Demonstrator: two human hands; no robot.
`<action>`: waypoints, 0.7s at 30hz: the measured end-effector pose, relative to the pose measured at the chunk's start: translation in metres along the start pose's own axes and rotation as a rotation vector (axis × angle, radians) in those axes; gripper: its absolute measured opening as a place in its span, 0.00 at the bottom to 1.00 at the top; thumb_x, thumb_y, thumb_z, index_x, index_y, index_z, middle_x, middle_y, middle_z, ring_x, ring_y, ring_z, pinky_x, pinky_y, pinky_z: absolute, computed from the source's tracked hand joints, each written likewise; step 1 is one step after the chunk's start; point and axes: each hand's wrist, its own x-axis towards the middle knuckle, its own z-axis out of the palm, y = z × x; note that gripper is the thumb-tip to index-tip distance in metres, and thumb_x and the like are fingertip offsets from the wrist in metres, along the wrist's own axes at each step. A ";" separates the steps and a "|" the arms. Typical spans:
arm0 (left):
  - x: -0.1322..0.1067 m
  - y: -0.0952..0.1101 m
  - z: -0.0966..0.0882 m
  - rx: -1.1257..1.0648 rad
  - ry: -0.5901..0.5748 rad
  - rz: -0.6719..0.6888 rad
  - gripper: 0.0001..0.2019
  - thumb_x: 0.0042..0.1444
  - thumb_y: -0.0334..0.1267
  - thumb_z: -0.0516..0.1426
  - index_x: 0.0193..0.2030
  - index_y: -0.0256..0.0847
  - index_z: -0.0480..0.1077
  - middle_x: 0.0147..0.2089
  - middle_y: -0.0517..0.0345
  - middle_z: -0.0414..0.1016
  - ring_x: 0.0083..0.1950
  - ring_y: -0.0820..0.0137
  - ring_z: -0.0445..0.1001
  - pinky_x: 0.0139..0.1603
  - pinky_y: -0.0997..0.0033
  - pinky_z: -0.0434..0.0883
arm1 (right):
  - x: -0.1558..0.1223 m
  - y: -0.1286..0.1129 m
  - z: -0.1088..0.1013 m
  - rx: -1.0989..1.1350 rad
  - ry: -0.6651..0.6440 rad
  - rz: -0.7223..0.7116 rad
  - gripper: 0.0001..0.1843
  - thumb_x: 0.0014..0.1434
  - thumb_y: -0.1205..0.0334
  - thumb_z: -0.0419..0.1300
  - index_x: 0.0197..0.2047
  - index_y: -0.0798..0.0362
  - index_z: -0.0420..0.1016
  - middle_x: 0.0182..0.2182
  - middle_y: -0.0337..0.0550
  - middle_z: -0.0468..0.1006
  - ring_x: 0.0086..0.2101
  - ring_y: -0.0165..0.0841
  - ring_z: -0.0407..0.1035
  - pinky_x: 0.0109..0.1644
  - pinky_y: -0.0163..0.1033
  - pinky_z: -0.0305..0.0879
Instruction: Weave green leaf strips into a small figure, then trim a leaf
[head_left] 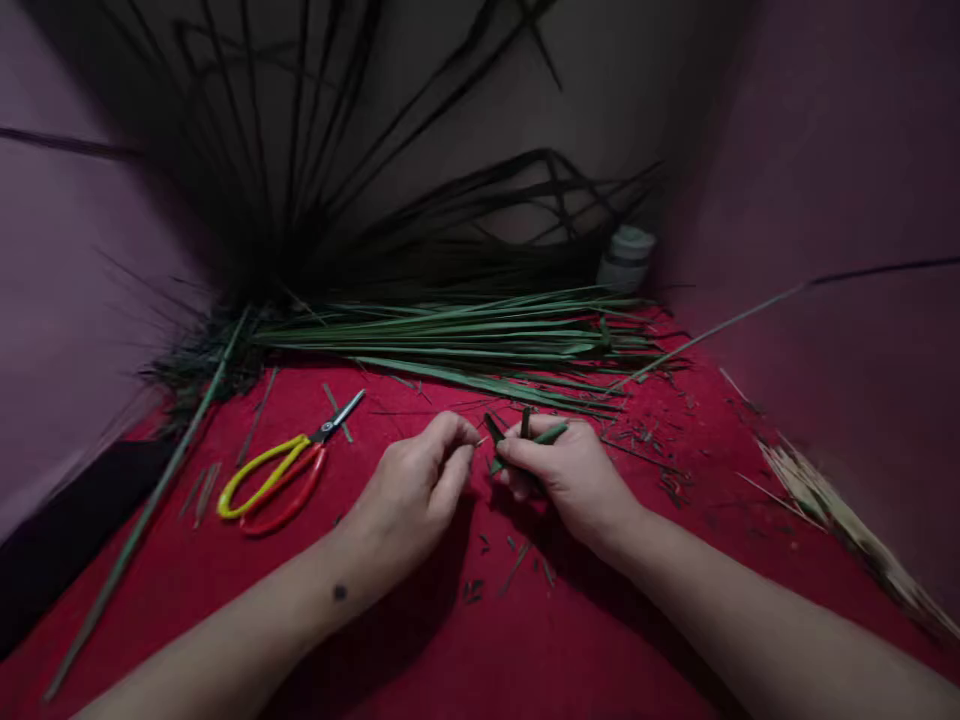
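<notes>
Your right hand [568,465] is curled nearly closed, its thumb and fingers gripping a folded green strip [551,433] at the middle of the cloth [480,670]. Dark ends of the strip stick up toward 11 and 12 o'clock from your grip. Your left hand [427,465], just beside it at 9 o'clock, is drawn into a tight pinch on what looks like a thin pale sliver [481,441]; it is too small to tell whether it joins the strip.

As far as you've got, the strip looks bent and partly shaped, with loose ends, so you would judge it unfinished. Some cutting appears done: clippings [474,590] lie at 6 o'clock from your hands, with more scattered at 3. The scissors [321,434] lie at 9 o'clock, blades pointing toward 1, held by neither hand.

Plenty seems unused. The leaves [465,340] lie in a loose heap at 12 o'clock, lengthwise across the cloth, with a jar [627,260] behind them at 1. Dry strips [832,500] lie in a bundle at 3, well apart from you. You can't make out any finished piece among them.
</notes>
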 end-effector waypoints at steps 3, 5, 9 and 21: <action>-0.002 0.000 0.001 -0.001 -0.011 0.031 0.07 0.60 0.33 0.48 0.36 0.37 0.66 0.27 0.62 0.70 0.27 0.76 0.68 0.29 0.77 0.62 | -0.001 0.002 0.001 -0.001 -0.001 -0.013 0.08 0.48 0.62 0.60 0.22 0.56 0.68 0.14 0.35 0.70 0.14 0.22 0.59 0.15 0.27 0.53; -0.003 0.000 0.002 -0.001 -0.020 0.045 0.07 0.60 0.33 0.48 0.37 0.37 0.67 0.28 0.62 0.71 0.27 0.76 0.69 0.30 0.77 0.62 | -0.002 0.002 0.001 -0.012 0.001 -0.024 0.09 0.48 0.62 0.60 0.21 0.56 0.68 0.13 0.34 0.69 0.14 0.22 0.59 0.15 0.27 0.52; -0.003 -0.001 0.005 0.014 -0.034 0.056 0.07 0.59 0.33 0.48 0.37 0.37 0.68 0.29 0.60 0.73 0.27 0.75 0.70 0.30 0.77 0.63 | -0.001 0.003 0.001 -0.037 0.007 -0.044 0.09 0.48 0.64 0.61 0.21 0.56 0.67 0.13 0.34 0.68 0.15 0.22 0.59 0.17 0.28 0.53; 0.000 0.006 0.001 -0.426 -0.161 -0.234 0.08 0.58 0.38 0.51 0.35 0.37 0.68 0.23 0.64 0.64 0.22 0.78 0.59 0.21 0.80 0.56 | -0.001 0.005 0.001 -0.070 -0.005 -0.090 0.09 0.49 0.63 0.61 0.22 0.56 0.67 0.12 0.32 0.65 0.15 0.22 0.57 0.18 0.28 0.52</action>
